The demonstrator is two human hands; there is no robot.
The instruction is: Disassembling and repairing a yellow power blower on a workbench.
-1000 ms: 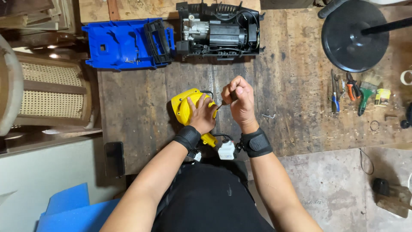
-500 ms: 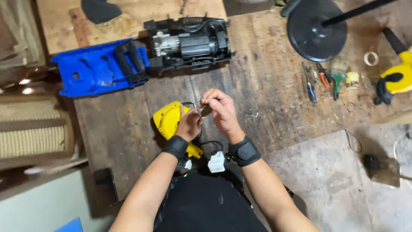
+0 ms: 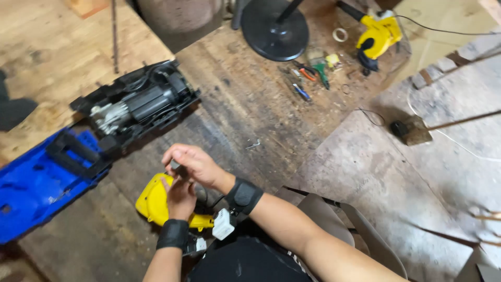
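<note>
A yellow plastic housing (image 3: 150, 202) lies on the worn wooden bench right in front of me. My left hand (image 3: 180, 200) rests on its right side and grips it, a black wrist band below the palm. Just above, my right hand (image 3: 194, 164) curls its fingers shut on a small dark part (image 3: 176, 167) held over the housing. A white plug connector (image 3: 223, 224) on a black lead hangs beside my right wrist.
A black motor assembly (image 3: 138, 103) and a blue casing shell (image 3: 39, 184) lie to the left. Loose screws (image 3: 253, 144) sit mid-bench. Farther off are hand tools (image 3: 309, 77), a round black stand base (image 3: 274, 23), a tape roll (image 3: 340, 35) and a yellow power tool (image 3: 378, 34).
The view has swung and tilted right, so the motor and blue shell have slid toward the left. My hands stay together over the yellow housing, the right one now raised a little above it.
</note>
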